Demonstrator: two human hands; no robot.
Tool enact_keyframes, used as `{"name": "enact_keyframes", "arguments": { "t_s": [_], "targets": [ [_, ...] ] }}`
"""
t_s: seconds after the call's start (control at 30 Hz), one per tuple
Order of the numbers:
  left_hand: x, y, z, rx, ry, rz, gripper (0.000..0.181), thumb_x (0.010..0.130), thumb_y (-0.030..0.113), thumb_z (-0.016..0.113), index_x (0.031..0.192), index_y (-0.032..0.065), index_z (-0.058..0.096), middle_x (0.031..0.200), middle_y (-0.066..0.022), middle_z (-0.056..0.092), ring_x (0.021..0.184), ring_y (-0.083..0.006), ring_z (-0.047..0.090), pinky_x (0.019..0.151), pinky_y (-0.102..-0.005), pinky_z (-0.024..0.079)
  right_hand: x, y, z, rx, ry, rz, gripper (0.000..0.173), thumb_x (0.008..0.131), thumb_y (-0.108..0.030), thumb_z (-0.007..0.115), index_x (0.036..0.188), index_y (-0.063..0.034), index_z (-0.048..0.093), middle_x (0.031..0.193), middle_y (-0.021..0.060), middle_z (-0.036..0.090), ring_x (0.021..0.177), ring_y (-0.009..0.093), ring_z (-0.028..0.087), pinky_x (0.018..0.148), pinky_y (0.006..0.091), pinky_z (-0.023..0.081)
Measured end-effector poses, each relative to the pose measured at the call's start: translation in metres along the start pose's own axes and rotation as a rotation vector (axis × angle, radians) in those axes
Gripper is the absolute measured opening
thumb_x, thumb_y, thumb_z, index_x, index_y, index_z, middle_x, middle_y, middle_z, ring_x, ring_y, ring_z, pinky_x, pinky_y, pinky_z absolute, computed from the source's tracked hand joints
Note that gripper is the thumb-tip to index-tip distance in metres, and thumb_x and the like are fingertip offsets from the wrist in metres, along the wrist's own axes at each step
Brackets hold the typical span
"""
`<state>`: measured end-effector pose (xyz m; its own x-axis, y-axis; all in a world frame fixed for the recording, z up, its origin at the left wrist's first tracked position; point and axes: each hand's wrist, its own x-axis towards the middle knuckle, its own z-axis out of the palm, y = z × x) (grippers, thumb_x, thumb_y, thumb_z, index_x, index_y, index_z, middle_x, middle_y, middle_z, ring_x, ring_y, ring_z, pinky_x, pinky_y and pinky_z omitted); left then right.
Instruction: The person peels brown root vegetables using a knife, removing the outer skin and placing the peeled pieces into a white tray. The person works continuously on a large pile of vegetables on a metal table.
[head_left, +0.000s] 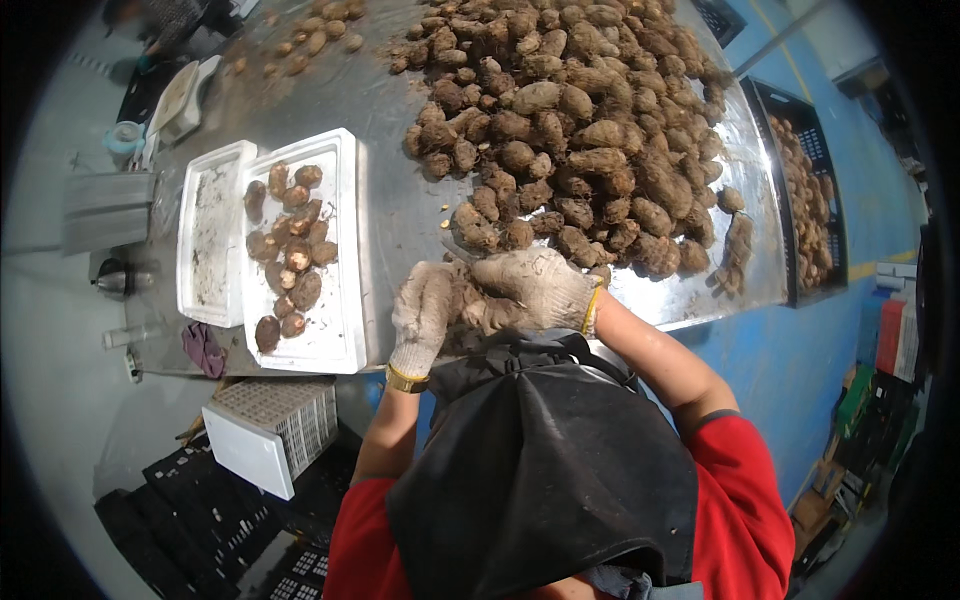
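Observation:
My left hand (424, 311), in a soiled knit glove, grips a hairy brown taro clump (487, 313) at the table's near edge. On the clump's other side, my right hand (536, 286) curls over it in a matching glove with a yellow cuff. A thin grey edge (455, 249) shows by the right fingertips; I cannot tell whether it is a blade. Just beyond my hands begins a large heap of taro corms (570, 142). Left of them, a white foam tray (345, 247) holds several loose corms (298, 255), some with pale cut faces.
A second foam tray (214, 247) with dirt specks adjoins the first. Beside it lies a purple cloth (203, 349). A black crate of corms (806, 202) stands off the metal table's (397, 202) right edge. A light plastic crate (274, 420) sits below left. Another person (169, 30) is far left.

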<state>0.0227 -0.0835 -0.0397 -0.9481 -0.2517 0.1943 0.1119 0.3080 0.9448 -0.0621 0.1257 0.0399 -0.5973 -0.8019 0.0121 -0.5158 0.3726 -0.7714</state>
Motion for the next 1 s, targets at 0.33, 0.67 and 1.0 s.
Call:
{"name": "enact_keyframes", "arguments": {
  "t_s": [0.33,0.67,1.0],
  "targets": [
    [-0.008,0.006,0.026,-0.384,0.244,-0.444,0.023,0.100,0.020,0.056,0.107,0.0005,0.064,0.096,-0.0088,0.069,0.086,-0.0191,0.066,0.079,-0.0338,0.055,-0.002,-0.025,0.017,-0.153,0.050,0.005,0.029,0.093,-0.038,0.056,0.087,-0.0098,0.061,0.077,0.0126,0.064,0.074,0.035,0.066,0.064,0.0466,0.051],
    [-0.019,-0.021,0.004,-1.019,0.084,-0.531,0.045,0.100,0.038,0.052,0.127,0.0021,0.057,0.121,-0.0145,0.063,0.102,-0.0265,0.066,0.086,-0.0429,0.058,-0.010,-0.021,-0.003,-0.070,0.092,0.017,0.035,0.089,-0.042,0.063,0.096,-0.0073,0.063,0.080,0.0154,0.064,0.079,0.036,0.065,0.066,0.0455,0.051],
    [-0.019,-0.026,-0.004,-0.663,-0.132,-0.528,0.048,0.101,0.040,0.047,0.126,0.0003,0.059,0.118,-0.0146,0.066,0.102,-0.0284,0.066,0.085,-0.0428,0.059,0.003,-0.024,-0.007,-0.150,-0.087,-0.044,0.045,0.087,-0.052,0.064,0.099,-0.0079,0.064,0.078,0.0147,0.064,0.075,0.038,0.065,0.065,0.0461,0.051]
  ]
}}
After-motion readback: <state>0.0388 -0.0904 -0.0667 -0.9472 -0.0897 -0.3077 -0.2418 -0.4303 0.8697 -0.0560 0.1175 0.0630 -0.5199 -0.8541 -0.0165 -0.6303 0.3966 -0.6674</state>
